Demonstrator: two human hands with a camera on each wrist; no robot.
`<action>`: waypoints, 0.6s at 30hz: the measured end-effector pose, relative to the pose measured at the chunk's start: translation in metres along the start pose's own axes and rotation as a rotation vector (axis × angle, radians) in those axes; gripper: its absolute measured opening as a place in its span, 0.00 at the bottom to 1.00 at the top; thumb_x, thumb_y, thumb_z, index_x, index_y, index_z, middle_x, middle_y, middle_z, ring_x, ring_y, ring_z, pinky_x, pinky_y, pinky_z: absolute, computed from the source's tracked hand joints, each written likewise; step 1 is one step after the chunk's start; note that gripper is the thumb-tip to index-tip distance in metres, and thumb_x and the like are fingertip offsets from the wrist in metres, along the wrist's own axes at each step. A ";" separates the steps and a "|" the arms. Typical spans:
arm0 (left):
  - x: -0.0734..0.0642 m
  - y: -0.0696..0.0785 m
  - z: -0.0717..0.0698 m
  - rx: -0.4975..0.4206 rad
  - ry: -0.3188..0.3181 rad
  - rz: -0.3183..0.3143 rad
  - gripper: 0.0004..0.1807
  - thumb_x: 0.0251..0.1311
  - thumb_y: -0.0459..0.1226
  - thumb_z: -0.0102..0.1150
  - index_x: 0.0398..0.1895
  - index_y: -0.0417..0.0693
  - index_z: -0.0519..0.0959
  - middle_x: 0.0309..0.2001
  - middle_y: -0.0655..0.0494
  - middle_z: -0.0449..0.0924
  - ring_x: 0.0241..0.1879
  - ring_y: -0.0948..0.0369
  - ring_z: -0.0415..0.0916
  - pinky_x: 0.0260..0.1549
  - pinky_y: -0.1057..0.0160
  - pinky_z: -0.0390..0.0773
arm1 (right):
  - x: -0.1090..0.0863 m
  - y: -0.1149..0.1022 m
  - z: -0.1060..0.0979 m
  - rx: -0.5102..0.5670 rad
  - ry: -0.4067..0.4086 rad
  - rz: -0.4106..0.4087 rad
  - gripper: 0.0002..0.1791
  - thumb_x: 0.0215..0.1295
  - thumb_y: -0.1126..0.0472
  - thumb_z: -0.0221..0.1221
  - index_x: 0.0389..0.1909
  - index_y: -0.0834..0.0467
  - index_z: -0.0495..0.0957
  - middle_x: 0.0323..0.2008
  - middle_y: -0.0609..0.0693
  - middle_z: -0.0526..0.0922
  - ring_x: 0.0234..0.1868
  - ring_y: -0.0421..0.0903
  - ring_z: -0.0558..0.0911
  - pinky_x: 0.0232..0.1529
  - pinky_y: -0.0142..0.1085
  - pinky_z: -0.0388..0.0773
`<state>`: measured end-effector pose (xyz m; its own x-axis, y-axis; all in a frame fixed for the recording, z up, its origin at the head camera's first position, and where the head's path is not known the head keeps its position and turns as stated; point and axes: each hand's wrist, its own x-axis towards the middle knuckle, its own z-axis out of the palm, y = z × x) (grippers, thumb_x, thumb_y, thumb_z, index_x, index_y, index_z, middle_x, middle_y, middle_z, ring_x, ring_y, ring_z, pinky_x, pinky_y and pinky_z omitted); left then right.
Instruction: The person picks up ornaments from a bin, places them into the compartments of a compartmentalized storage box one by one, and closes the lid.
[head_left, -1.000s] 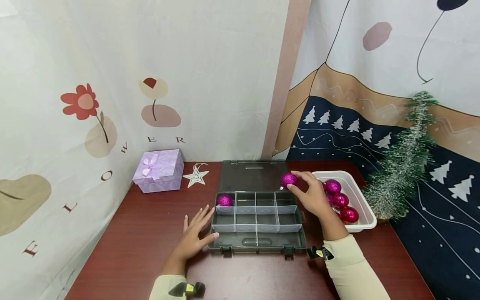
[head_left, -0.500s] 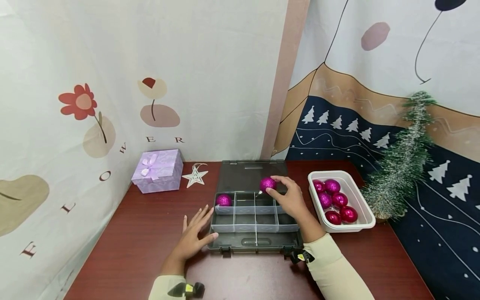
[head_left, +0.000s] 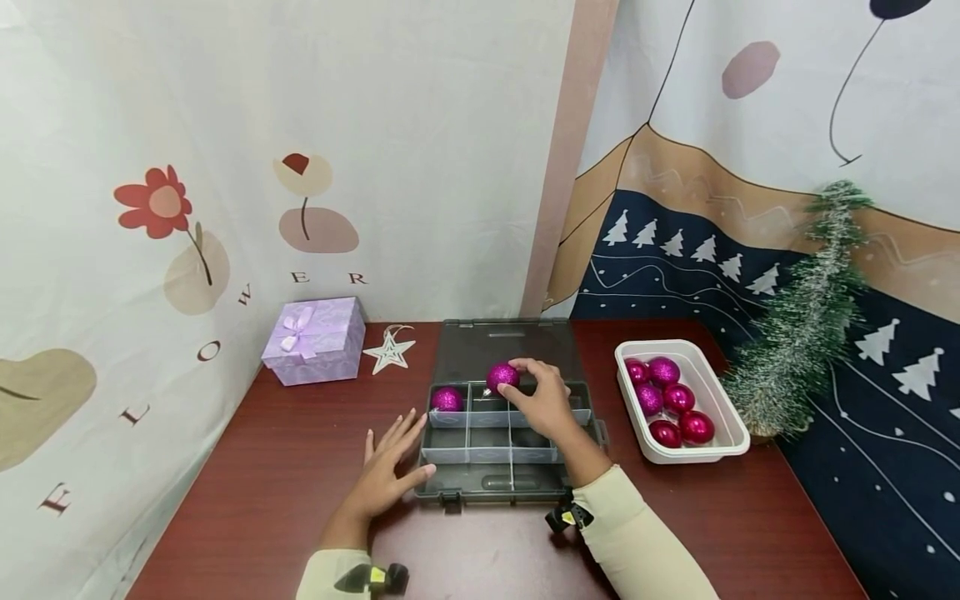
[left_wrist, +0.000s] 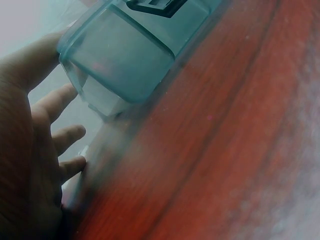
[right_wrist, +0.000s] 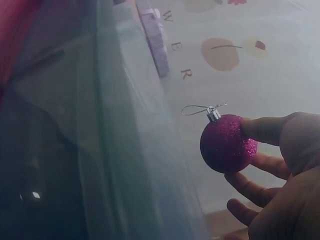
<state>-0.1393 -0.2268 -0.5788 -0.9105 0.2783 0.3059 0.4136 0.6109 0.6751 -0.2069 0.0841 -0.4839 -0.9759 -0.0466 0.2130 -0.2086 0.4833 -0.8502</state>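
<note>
Right hand pinching glitter ball, shifted leftward; divided box now beneath, ball apparently unplaced. Left hand fingers extended, at box edge.

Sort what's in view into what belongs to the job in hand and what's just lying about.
Likely part of the job: glittery ball pinched by the right hand; divided box, left hand at its side; second ball in its far-left compartment; white tray and its six balls.

Seemingly just lying about: purple gift box; white star; tinsel tree.
</note>
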 end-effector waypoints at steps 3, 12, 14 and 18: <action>0.000 -0.005 0.002 -0.004 -0.004 0.003 0.45 0.65 0.52 0.72 0.86 0.62 0.66 0.85 0.37 0.62 0.82 0.26 0.55 0.70 0.10 0.29 | 0.000 0.000 0.008 -0.031 -0.017 -0.014 0.22 0.69 0.57 0.74 0.61 0.55 0.85 0.59 0.57 0.88 0.74 0.61 0.72 0.68 0.69 0.60; 0.000 -0.004 0.001 0.000 -0.011 -0.011 0.45 0.65 0.52 0.71 0.85 0.60 0.67 0.84 0.37 0.62 0.82 0.26 0.55 0.70 0.10 0.29 | 0.000 0.005 0.024 -0.146 -0.059 -0.020 0.21 0.69 0.53 0.75 0.60 0.53 0.85 0.60 0.55 0.87 0.75 0.62 0.71 0.66 0.70 0.61; 0.001 0.001 -0.001 0.012 -0.022 -0.024 0.46 0.65 0.52 0.71 0.85 0.57 0.67 0.84 0.36 0.62 0.82 0.26 0.56 0.71 0.10 0.30 | 0.000 0.005 0.025 -0.158 -0.070 -0.015 0.21 0.70 0.53 0.74 0.60 0.52 0.84 0.60 0.55 0.86 0.77 0.62 0.69 0.67 0.70 0.60; 0.001 0.001 -0.001 0.018 -0.029 -0.034 0.46 0.65 0.52 0.71 0.85 0.58 0.66 0.85 0.38 0.62 0.83 0.27 0.56 0.72 0.11 0.29 | 0.000 0.006 0.026 -0.185 -0.092 -0.026 0.20 0.72 0.53 0.73 0.61 0.52 0.83 0.61 0.56 0.84 0.78 0.63 0.66 0.69 0.72 0.59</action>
<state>-0.1401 -0.2267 -0.5769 -0.9237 0.2781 0.2636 0.3826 0.6335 0.6725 -0.2092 0.0643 -0.5012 -0.9739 -0.1363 0.1815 -0.2265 0.6329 -0.7403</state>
